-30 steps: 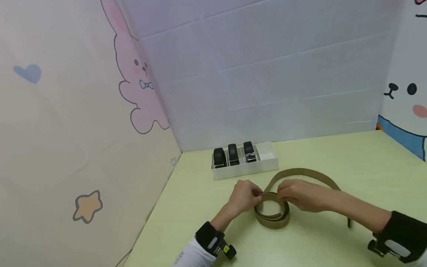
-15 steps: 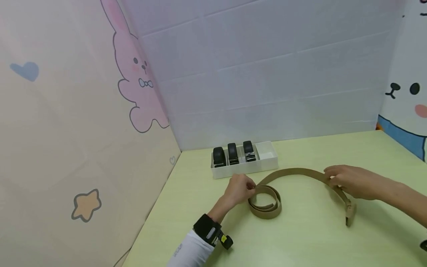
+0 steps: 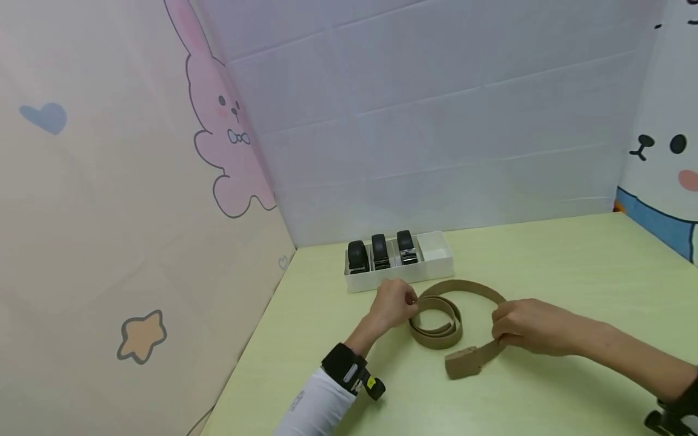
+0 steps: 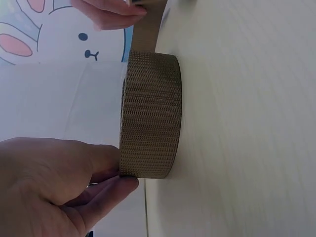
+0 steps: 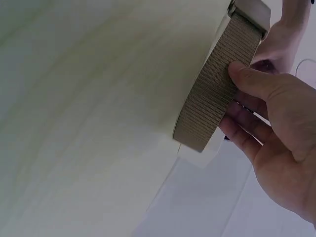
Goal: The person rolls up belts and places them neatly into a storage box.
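A tan woven belt (image 3: 436, 342) stands on edge on the table, its left part rolled into a loose coil. My left hand (image 3: 391, 306) pinches the coil's far left side; in the left wrist view thumb and fingers close on the edge of the webbing (image 4: 150, 113). The free length arcs from the coil round to the right, where my right hand (image 3: 531, 327) grips it between thumb and fingers. Past that hand the buckle end (image 3: 462, 362) points left, in front of the coil. In the right wrist view the thumb presses flat on the strap (image 5: 212, 89), close below the buckle (image 5: 253, 14).
Behind the coil stands a white divided box (image 3: 400, 278). Three of its compartments hold rolled black belts (image 3: 380, 251) with metal buckles; the right compartment shows bare. A cartoon-printed sheet (image 3: 136, 181) lines the left edge of the pale yellow-green table (image 3: 572, 260).
My right hand let go near the coil, went right along the strap, took hold near the buckle end and swung it left and nearer. My left hand keeps its pinch on the coil.
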Motion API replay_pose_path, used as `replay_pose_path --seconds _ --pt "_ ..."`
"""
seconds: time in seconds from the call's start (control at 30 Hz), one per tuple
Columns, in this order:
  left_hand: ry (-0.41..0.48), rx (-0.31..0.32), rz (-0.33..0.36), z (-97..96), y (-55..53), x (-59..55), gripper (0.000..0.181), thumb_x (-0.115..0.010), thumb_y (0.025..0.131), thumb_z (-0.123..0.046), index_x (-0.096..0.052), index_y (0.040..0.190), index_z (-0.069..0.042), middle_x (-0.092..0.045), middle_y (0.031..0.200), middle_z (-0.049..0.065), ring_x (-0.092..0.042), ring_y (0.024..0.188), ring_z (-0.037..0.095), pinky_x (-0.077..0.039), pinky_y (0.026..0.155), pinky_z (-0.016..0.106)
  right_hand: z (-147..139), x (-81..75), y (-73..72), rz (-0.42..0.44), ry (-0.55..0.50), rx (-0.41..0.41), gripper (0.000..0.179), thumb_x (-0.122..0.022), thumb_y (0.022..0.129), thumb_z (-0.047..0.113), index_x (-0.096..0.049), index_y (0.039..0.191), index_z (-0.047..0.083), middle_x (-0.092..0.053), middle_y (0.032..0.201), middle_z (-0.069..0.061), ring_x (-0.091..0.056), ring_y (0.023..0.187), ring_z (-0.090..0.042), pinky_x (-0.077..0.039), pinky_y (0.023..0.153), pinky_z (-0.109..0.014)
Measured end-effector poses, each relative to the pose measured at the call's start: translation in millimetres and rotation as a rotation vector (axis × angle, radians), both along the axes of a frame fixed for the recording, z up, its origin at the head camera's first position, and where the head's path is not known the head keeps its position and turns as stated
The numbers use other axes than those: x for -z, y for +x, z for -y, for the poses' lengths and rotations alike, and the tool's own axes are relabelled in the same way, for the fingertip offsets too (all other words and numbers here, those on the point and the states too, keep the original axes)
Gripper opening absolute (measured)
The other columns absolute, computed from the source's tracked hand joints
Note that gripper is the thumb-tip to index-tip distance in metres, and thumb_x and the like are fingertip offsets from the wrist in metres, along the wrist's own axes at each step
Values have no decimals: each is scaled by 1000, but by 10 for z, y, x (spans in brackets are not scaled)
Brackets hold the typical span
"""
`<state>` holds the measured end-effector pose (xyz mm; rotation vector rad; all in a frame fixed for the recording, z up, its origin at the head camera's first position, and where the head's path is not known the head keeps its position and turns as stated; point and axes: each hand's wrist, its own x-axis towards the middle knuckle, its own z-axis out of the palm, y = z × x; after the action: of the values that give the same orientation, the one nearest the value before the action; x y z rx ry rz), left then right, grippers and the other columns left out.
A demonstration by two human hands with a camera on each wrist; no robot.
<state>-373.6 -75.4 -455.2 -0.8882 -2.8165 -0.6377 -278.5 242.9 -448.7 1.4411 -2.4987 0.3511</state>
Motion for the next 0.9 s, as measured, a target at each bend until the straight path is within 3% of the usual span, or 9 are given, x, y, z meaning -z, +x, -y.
replay_pose_path --seconds 0.03,0.13,0.23,0.27,0.3,0.53,0.63,0.73,0.9 --pt "-4 6 -28 5 -94 104 7 -85 95 -10 -90 95 -5 -86 86 3 -73 73 6 -58 68 17 104 4 26 16 -7 -5 23 -90 92 4 -82 88 25 -67 84 15 -57 77 7 -53 64 -19" --pt "10 12 -33 -23 -78 102 7 -86 95 -10 -90 94 -4 -86 86 4 -73 73 8 -59 68 20 429 26 81 21 -30 -42 23 -88 95 6 -79 86 25 -67 84 17 -52 77 12 -48 64 -15" --pt "12 14 -43 -67 -44 114 6 -86 95 -9 -90 94 -6 -86 86 5 -74 73 9 -57 67 18 737 44 116 31 -42 -79 24 -86 97 6 -76 85 24 -67 84 17 -47 77 12 -44 66 -12" --pt "14 14 -23 -94 63 16 4 -86 93 -4 -90 94 -4 -86 86 7 -74 71 9 -56 66 16 825 51 123 30 -47 -95 24 -86 97 5 -76 84 24 -68 84 16 -47 77 12 -44 67 -11" --pt "8 16 -30 -111 72 24 5 -86 94 -5 -90 95 -5 -86 87 7 -74 72 9 -54 66 15 899 58 130 31 -54 -105 24 -85 98 5 -76 85 23 -67 84 16 -46 76 12 -44 67 -10" --pt "-8 22 -36 -173 127 42 6 -85 97 -8 -91 98 -9 -88 90 3 -77 74 7 -52 65 11 982 41 94 90 -122 -148 17 -83 101 8 -78 91 21 -68 85 17 -48 78 13 -44 69 -9" --pt "2 25 -26 -171 126 37 7 -85 97 -9 -91 100 -9 -88 91 3 -77 75 5 -52 66 10 860 -47 -23 109 -175 -107 15 -83 101 8 -79 93 20 -70 87 16 -53 80 12 -48 69 -12" --pt "24 41 -18 -172 123 30 7 -86 97 -9 -91 100 -9 -88 90 3 -77 74 4 -52 66 10 741 -158 -204 100 -202 -8 14 -84 98 4 -81 95 17 -72 87 13 -56 78 7 -50 67 -18" --pt "51 73 -9 -205 121 47 4 -86 97 -9 -90 98 -9 -88 90 2 -76 74 1 -52 66 9 668 -220 -512 103 -123 130 9 -86 98 5 -84 104 10 -79 98 1 -71 86 -13 -60 77 -33"
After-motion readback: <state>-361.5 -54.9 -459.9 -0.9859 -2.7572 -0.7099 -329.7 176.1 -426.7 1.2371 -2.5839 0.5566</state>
